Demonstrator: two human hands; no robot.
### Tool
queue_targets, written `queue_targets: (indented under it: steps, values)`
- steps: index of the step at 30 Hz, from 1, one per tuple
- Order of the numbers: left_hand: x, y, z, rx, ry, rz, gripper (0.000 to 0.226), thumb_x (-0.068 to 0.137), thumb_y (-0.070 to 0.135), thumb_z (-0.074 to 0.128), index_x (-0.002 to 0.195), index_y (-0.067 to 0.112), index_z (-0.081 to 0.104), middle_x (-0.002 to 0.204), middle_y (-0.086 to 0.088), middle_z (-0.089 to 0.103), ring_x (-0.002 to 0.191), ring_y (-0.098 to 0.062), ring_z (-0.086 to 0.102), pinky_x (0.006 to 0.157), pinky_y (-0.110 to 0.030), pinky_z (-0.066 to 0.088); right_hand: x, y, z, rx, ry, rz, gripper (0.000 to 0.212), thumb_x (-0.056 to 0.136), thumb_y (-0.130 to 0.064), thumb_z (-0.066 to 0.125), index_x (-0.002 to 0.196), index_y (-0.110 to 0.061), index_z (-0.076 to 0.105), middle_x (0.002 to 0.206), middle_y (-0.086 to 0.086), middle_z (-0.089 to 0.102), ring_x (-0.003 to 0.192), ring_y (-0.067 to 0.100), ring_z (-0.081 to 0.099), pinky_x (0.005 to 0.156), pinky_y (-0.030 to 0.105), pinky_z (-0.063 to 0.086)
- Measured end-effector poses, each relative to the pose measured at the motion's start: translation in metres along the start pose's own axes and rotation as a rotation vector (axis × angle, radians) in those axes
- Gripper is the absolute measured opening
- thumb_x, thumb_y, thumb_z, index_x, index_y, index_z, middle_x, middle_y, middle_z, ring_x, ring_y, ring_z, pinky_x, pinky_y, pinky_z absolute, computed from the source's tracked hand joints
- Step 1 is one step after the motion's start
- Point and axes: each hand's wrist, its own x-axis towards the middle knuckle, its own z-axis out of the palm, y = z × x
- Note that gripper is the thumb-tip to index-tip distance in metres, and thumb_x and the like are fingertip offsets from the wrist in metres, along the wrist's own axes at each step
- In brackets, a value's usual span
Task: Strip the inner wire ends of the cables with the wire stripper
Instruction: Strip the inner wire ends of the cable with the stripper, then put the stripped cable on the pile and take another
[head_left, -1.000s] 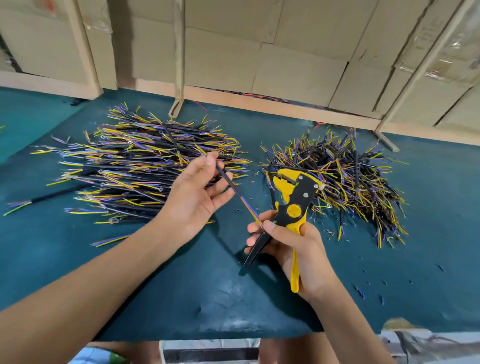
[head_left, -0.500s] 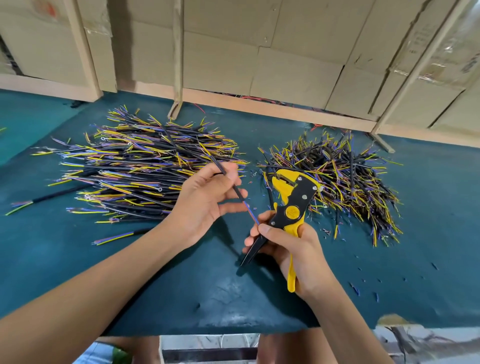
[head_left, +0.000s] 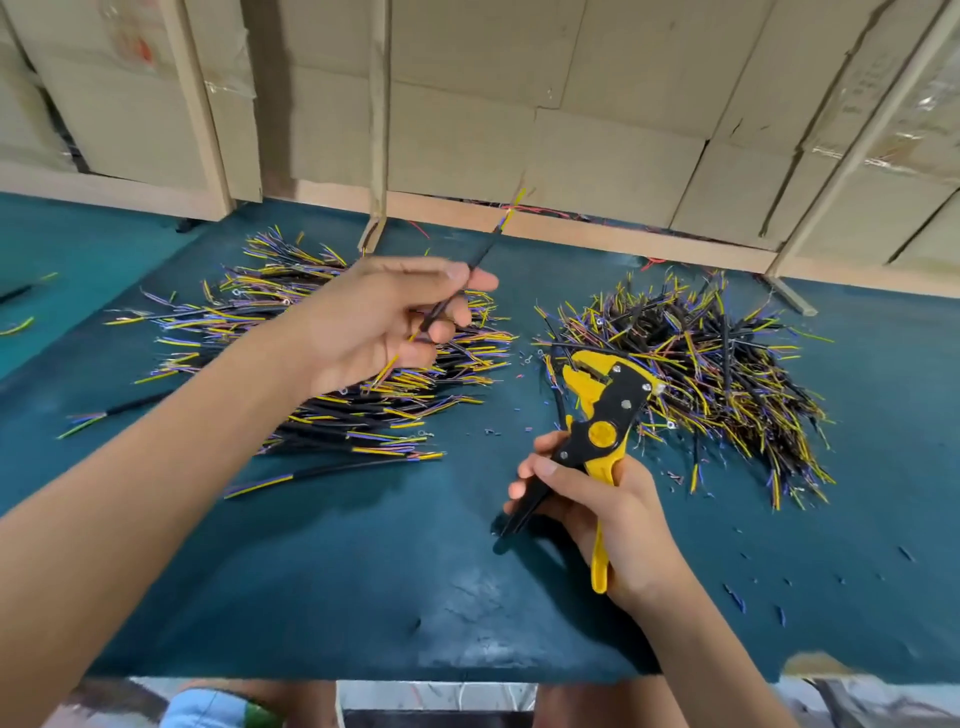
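Pinching one cable (head_left: 470, 265) in the left hand (head_left: 374, 317), held up over the left pile (head_left: 322, 353), its coloured ends clear of the tool. Right hand (head_left: 613, 514) grip wrapped round the wire stripper (head_left: 597, 415) just above the surface (head_left: 363, 571), handles apart, nothing in its mouth. Judging by both big piles, right pile (head_left: 696, 364) likely done, plenty left.

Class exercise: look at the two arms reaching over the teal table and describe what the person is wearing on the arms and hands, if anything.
Nothing is worn. The left hand and right hand are bare: no gloves, and no rings, watch or bands that can be seen. Both forearms are uncovered to the frame's edge, with no sleeve in view. The left hand is slightly blurred, so small details there are hard to tell.
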Motion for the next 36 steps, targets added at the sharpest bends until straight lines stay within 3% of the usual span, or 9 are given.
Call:
queue_targets:
  steps: [5, 13, 18, 24, 27, 29, 31, 33, 36]
  values:
    - [-0.006, -0.022, 0.004, -0.051, -0.034, -0.095, 0.041, 0.090, 0.016, 0.062, 0.127, -0.001, 0.064, 0.082, 0.002, 0.064, 0.060, -0.010, 0.045, 0.039, -0.016, 0.027, -0.001, 0.000, 0.000, 0.012, 0.002, 0.007, 0.021, 0.080, 0.000, 0.074, 0.100, -0.001, 0.068, 0.087, 0.023, 0.063, 0.075, 0.039, 0.064, 0.074, 0.045, 0.057]
    - [-0.016, -0.035, 0.005, 0.059, -0.063, -0.081, 0.032, 0.083, 0.009, 0.068, 0.114, 0.012, 0.075, 0.090, -0.007, 0.065, 0.065, -0.013, 0.053, 0.039, -0.017, 0.028, -0.001, 0.000, 0.000, 0.047, -0.003, 0.000, 0.018, 0.082, -0.004, 0.072, 0.099, -0.001, 0.068, 0.087, 0.024, 0.064, 0.075, 0.040, 0.063, 0.074, 0.047, 0.057]
    - [-0.018, -0.043, 0.009, 0.163, -0.078, -0.064, 0.027, 0.082, 0.007, 0.069, 0.107, 0.014, 0.077, 0.083, -0.007, 0.064, 0.065, -0.013, 0.053, 0.040, -0.021, 0.031, 0.000, -0.002, -0.001, 0.016, 0.002, -0.048, 0.008, 0.087, -0.014, 0.069, 0.091, -0.008, 0.074, 0.087, 0.021, 0.066, 0.074, 0.038, 0.064, 0.072, 0.046, 0.058]
    - [-0.021, -0.046, 0.016, 0.354, -0.114, -0.033, 0.026, 0.089, 0.000, 0.068, 0.106, 0.016, 0.078, 0.078, -0.004, 0.059, 0.064, -0.012, 0.053, 0.041, -0.024, 0.038, 0.001, -0.002, -0.004, 0.013, 0.036, -0.057, 0.014, 0.088, -0.014, 0.068, 0.098, -0.007, 0.072, 0.095, 0.023, 0.069, 0.076, 0.037, 0.067, 0.074, 0.048, 0.058]
    - [-0.015, -0.035, 0.008, 0.619, 0.055, 0.168, 0.030, 0.091, 0.001, 0.069, 0.102, 0.028, 0.078, 0.077, 0.008, 0.066, 0.061, -0.007, 0.060, 0.053, -0.024, 0.049, 0.001, -0.001, -0.005, 0.019, 0.028, -0.049, 0.016, 0.087, -0.012, 0.069, 0.101, -0.004, 0.069, 0.093, 0.023, 0.068, 0.077, 0.037, 0.067, 0.074, 0.047, 0.058]
    - [-0.007, -0.026, -0.004, 0.998, 0.220, 0.372, 0.031, 0.091, 0.005, 0.070, 0.109, 0.029, 0.076, 0.093, 0.007, 0.070, 0.086, -0.013, 0.067, 0.078, -0.023, 0.049, 0.001, -0.001, -0.005, 0.023, 0.021, -0.045, 0.014, 0.087, -0.012, 0.069, 0.099, -0.006, 0.071, 0.093, 0.023, 0.067, 0.077, 0.037, 0.066, 0.075, 0.047, 0.058]
    - [-0.003, -0.017, -0.018, 1.519, 0.354, 0.493, 0.041, 0.090, 0.013, 0.070, 0.128, 0.027, 0.068, 0.120, -0.003, 0.063, 0.117, -0.030, 0.052, 0.097, -0.039, 0.038, 0.001, -0.001, -0.005, 0.018, 0.022, -0.044, 0.014, 0.087, -0.012, 0.070, 0.099, -0.007, 0.072, 0.093, 0.023, 0.067, 0.077, 0.038, 0.066, 0.075, 0.047, 0.058]
    - [-0.004, -0.012, -0.029, 1.765, 0.279, 0.480, 0.052, 0.086, 0.027, 0.073, 0.136, 0.029, 0.057, 0.126, -0.004, 0.053, 0.120, -0.033, 0.042, 0.095, -0.048, 0.032, 0.002, 0.000, -0.005, 0.010, 0.024, -0.044, 0.015, 0.086, -0.012, 0.069, 0.100, -0.005, 0.071, 0.093, 0.023, 0.068, 0.077, 0.038, 0.066, 0.074, 0.046, 0.058]
    - [-0.015, -0.013, -0.025, 1.660, -0.122, 0.112, 0.028, 0.084, 0.044, 0.074, 0.104, 0.044, 0.054, 0.091, 0.019, 0.060, 0.099, -0.010, 0.053, 0.083, -0.037, 0.026, 0.002, 0.000, -0.006, 0.010, 0.017, -0.044, 0.018, 0.087, -0.011, 0.069, 0.102, -0.003, 0.069, 0.093, 0.023, 0.067, 0.078, 0.038, 0.066, 0.074, 0.046, 0.058]
